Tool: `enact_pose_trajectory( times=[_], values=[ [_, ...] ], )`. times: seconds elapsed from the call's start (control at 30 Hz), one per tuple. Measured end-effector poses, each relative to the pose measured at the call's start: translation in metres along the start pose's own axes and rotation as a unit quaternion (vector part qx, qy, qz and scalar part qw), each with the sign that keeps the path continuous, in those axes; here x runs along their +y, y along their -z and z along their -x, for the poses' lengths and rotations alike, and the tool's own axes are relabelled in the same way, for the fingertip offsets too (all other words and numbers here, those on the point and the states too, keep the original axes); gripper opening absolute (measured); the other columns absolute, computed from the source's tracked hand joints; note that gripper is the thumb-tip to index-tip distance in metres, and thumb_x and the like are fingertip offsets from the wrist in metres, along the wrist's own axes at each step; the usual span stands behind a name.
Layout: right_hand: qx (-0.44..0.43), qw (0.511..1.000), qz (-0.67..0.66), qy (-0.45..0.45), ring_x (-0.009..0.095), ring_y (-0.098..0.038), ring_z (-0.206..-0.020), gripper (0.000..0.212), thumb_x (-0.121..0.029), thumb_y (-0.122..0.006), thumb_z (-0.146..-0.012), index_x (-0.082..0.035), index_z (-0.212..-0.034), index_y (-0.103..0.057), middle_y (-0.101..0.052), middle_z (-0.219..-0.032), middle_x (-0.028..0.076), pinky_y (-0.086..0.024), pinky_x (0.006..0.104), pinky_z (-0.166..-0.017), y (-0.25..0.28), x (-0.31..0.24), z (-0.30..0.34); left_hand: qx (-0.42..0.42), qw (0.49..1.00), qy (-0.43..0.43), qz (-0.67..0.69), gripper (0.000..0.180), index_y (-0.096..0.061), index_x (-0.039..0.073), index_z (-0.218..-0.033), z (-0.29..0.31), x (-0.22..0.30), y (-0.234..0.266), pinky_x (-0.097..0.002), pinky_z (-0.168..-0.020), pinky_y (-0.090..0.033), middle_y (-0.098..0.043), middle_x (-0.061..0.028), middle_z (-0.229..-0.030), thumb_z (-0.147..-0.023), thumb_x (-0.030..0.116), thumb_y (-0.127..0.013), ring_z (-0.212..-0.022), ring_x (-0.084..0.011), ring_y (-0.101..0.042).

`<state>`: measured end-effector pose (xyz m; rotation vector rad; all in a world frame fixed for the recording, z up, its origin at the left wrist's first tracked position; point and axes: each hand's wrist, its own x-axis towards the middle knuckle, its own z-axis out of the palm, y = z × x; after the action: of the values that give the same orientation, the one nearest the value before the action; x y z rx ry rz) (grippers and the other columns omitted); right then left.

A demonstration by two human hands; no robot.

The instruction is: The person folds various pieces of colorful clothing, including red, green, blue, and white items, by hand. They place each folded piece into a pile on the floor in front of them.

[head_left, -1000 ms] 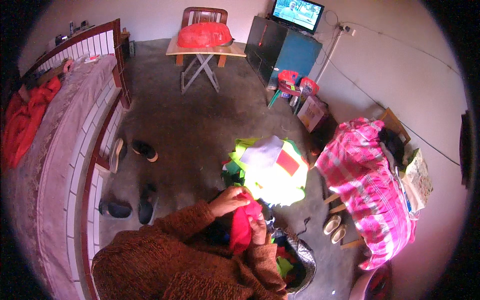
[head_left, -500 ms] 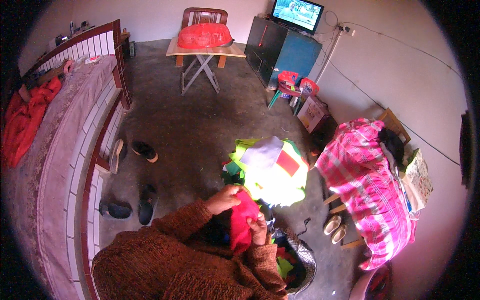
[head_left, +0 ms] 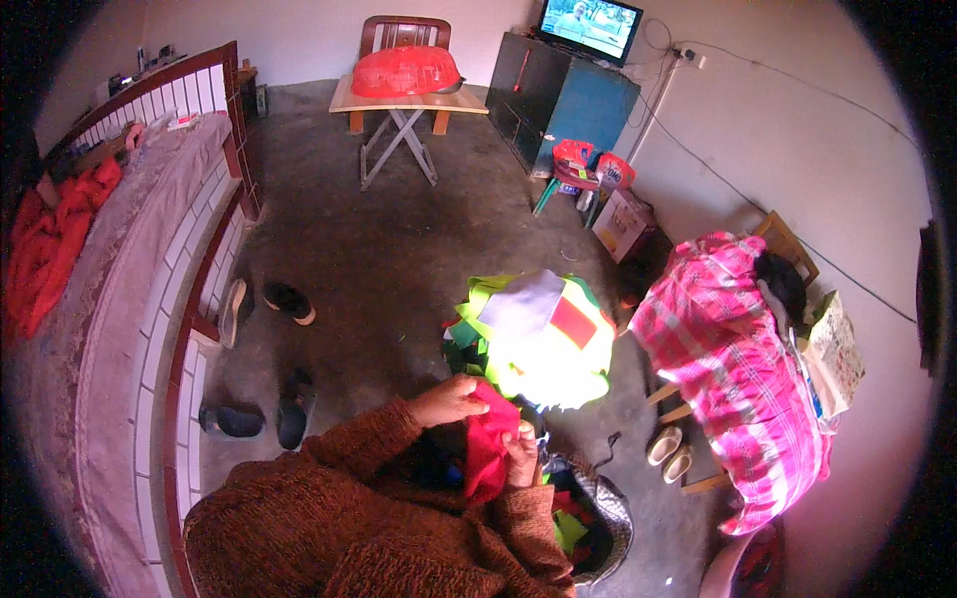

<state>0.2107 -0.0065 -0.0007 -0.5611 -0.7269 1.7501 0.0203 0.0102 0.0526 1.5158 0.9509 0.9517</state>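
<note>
A piece of red cloth [head_left: 488, 453] is stretched between my two hands, above the lap. My left hand [head_left: 449, 401] pinches its upper left corner. My right hand [head_left: 520, 454] grips its right side lower down. Just beyond my hands lies a pile of cloth pieces [head_left: 538, 344], mostly bright yellow-green, with white, red and green ones among them. Beside my right forearm stands an open checked bag [head_left: 620, 533] with coloured scraps [head_left: 568, 530] inside. The lower part of the red cloth hangs toward my brown knitted sleeves.
Shoes [head_left: 231, 421] lie on the floor at the left, along a tiled bed ledge [head_left: 164, 329]. Pale slippers [head_left: 670, 456] sit by a chair draped in pink plaid cloth [head_left: 723, 369]. Farther off are a folding table [head_left: 349, 98] with a red basin [head_left: 407, 73] and a cabinet [head_left: 558, 110] under a television [head_left: 588, 28].
The red cloth has shifted slightly to the right, and its upper part spreads a bit wider between my hands. My right hand has moved slightly right. Both hands keep their hold.
</note>
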Motion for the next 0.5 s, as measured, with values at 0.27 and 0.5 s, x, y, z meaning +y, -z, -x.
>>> enact_pose_trajectory(
  times=[0.27, 0.5],
  values=[
    [-0.041, 0.999, -0.031, 0.018, 0.013, -0.054, -0.074, 0.017, 0.004, -0.061, -0.076, -0.007, -0.082, -0.05, -0.059, -0.079, 0.005, -0.045, 0.0271, -0.072, 0.005, 0.006, -0.002, 0.069, 0.967, 0.043, 0.241, 0.022, -0.057, 0.004, -0.104, 0.005, 0.046, 0.007, -0.0289, -0.072, -0.049, -0.063, -0.0035, -0.093, -0.083, 0.013, -0.056, -0.08, -0.0149, -0.06],
    [-0.057, 0.997, -0.041, -0.041, 0.016, -0.056, -0.069, 0.014, -0.001, -0.059, -0.078, -0.009, -0.088, -0.052, -0.06, -0.08, 0.007, -0.048, 0.0308, -0.064, 0.014, 0.012, -0.001, 0.117, 0.933, -0.016, 0.339, 0.028, -0.053, 0.003, -0.112, -0.007, 0.083, 0.024, -0.0359, -0.072, -0.052, -0.061, -0.0099, -0.101, -0.087, 0.016, -0.051, -0.085, -0.0212, -0.063]
  ],
)
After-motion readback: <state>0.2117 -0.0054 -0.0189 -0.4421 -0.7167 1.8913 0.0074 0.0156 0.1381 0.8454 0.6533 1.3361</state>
